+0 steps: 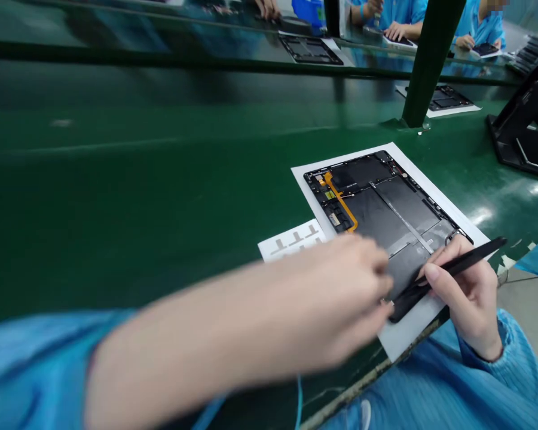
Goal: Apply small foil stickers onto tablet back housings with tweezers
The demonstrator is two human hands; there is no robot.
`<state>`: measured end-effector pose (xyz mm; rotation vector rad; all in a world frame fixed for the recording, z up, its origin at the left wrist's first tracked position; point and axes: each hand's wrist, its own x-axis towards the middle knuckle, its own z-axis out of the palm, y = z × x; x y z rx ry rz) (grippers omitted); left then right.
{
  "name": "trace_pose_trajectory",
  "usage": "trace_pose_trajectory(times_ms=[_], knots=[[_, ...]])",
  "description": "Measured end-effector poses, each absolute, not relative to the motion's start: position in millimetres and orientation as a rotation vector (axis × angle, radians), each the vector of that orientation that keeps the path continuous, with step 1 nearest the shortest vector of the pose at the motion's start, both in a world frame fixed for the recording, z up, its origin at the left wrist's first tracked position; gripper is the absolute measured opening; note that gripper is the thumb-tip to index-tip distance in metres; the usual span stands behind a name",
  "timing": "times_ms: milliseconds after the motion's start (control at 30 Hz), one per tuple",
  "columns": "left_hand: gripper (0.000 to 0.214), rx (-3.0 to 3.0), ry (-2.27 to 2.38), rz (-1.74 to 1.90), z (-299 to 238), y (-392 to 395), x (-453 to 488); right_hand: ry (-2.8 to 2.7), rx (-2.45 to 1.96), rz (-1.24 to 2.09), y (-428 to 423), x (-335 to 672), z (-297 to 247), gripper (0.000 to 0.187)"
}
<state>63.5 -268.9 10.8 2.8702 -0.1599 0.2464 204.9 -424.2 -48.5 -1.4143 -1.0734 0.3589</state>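
Holding a slim black hand tool (470, 258) in a pen grip, the right hand (468, 304) sits at the lower right of the frame. Thumb and fingers close around the shaft. The tool's thicker lower end lies across the lower right corner of the opened tablet (385, 203), and its thin end points to the upper right.

The left hand (341, 286) enters from the lower left and extends over the tablet's lower edge, with the fingers loosely curved. It is motion-blurred, so it cannot be determined whether it grasps anything. Its fingertips (381, 280) lie just beside the thick end of the tool.

The tablet lies at centre right, rear side up and tilted diagonally in the frame, on a white sheet (412, 331). Black internal panels are exposed, and an orange flexible cable (341, 200) runs along the upper left area.

A second white sheet with grey printed shapes (291, 240) lies beside the first, at its left edge. Both sheets rest on a green bench surface (116, 197). A dark green post (430, 65) stands at upper right, with a black stand (524, 125) at the right edge. Farther off, at the top right, a co-worker's hands (397, 30) work at a separate station.
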Motion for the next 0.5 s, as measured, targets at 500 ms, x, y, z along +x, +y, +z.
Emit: trace_pose_trajectory(times_ms=[500], knots=[[0.036,2.55,0.749,-0.123,-15.4,-94.4,126.3,-1.056,-1.454,0.501,-404.5,212.8,-54.0,0.029]])
